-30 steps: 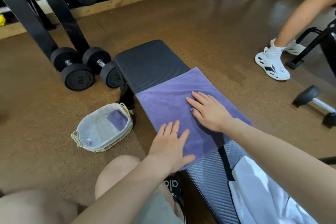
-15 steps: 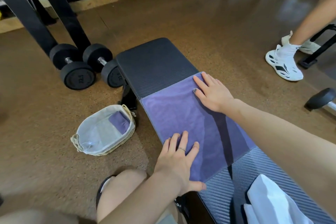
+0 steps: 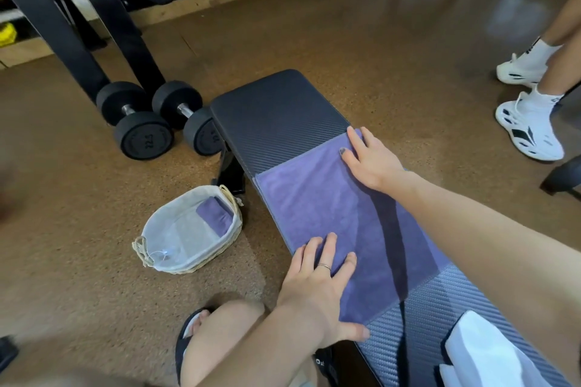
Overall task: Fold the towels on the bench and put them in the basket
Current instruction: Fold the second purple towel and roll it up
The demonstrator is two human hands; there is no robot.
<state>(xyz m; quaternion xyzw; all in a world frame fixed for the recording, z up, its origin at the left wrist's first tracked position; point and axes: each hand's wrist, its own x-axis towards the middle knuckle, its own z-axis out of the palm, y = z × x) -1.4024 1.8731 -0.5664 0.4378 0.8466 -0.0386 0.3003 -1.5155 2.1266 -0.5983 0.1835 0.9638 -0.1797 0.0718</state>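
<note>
So the purple towel (image 3: 339,217) is spread flat across the desk (image 3: 276,110), which runs from about 11 o'clock down to 5; left hand (image 3: 317,286) lies flat with fingers spread on the towel's near left edge, holding nothing; right hand (image 3: 371,157) is flat too, fingers straight, pressing the far corner at about 1 o'clock; basket (image 3: 232,198) sits on the floor at 9 o'clock beside the desk with a folded purple towel (image 3: 215,214) already in it; white towel (image 3: 481,352) waits at 5 o'clock.
</note>
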